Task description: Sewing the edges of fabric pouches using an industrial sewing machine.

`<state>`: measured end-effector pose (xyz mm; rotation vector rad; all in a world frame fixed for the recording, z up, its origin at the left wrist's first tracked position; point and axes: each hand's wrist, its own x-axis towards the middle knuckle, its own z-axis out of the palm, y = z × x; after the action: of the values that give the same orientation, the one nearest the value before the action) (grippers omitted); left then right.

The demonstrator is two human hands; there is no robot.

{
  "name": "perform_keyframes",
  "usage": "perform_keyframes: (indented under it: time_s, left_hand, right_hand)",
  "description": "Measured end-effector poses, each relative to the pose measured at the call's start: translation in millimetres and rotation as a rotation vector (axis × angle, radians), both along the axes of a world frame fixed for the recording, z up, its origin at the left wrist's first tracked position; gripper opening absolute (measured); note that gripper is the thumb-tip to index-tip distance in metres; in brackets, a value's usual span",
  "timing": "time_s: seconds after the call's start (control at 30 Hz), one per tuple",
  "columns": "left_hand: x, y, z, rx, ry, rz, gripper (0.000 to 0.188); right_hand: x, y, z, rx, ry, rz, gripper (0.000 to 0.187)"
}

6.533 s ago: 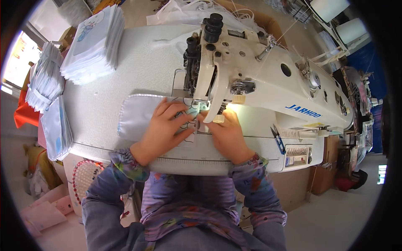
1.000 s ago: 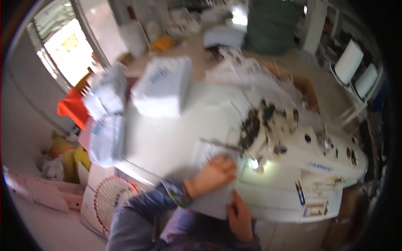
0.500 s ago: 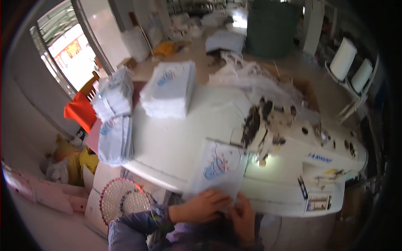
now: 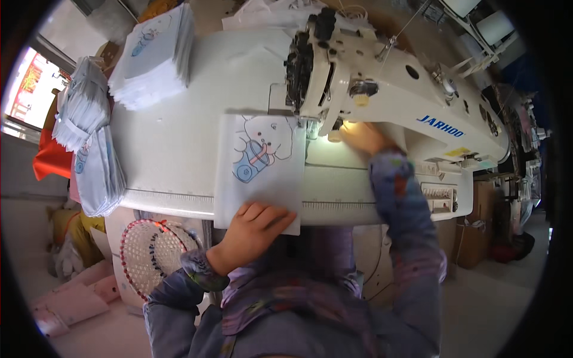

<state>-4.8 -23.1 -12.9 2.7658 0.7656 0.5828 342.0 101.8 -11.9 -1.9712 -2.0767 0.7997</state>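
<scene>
A white fabric piece (image 4: 230,197) with a cartoon animal and blue cup print lies on the sewing table, its right edge beside the needle area. My left hand (image 4: 250,230) rests on its near end, fingers laid over the cloth and thumb out to the right. Over the table's front edge, that end of the cloth hangs slightly. My right hand (image 4: 363,138) reaches beneath the arm of the white sewing machine (image 4: 394,77), just right of the lit presser foot (image 4: 311,130). Its fingertips are blurred and partly hidden by the machine head, so their grip is unclear.
A tall stack of printed white pieces (image 4: 152,65) stands at the back left. Tied bundles (image 4: 86,113) hang by the left table edge. Below it sits a mesh basket (image 4: 137,256). Thread cones (image 4: 494,28) stand far right, and white fabric (image 4: 268,13) is heaped behind the table.
My right hand has left the cloth's near end and moved up under the machine arm. My left hand stays on the cloth. The view has tilted down, and the cloth lies straighter.
</scene>
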Motion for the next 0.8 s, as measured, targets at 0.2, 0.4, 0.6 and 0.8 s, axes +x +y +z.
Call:
perform_keyframes:
  time_s: [0.2, 0.4, 0.6, 0.8]
  left_hand:
    - [39, 11, -6, -0.018, -0.225, -0.160, 0.054]
    - [-3, 10, 5, 0.023, -0.068, -0.038, 0.053]
    - [4, 5, 12, -0.038, -0.073, -0.078, 0.050]
    - [8, 9, 11, -0.044, -0.018, -0.036, 0.047]
  right_hand:
    - [291, 21, -77, 0.434, -0.509, -0.333, 0.035]
    - [-25, -73, 9, 0.595, 0.122, -0.115, 0.028]
    - [-64, -82, 4, 0.590, 0.199, 0.151, 0.045]
    - [-64, -77, -6, 0.598, 0.135, 0.186, 0.052]
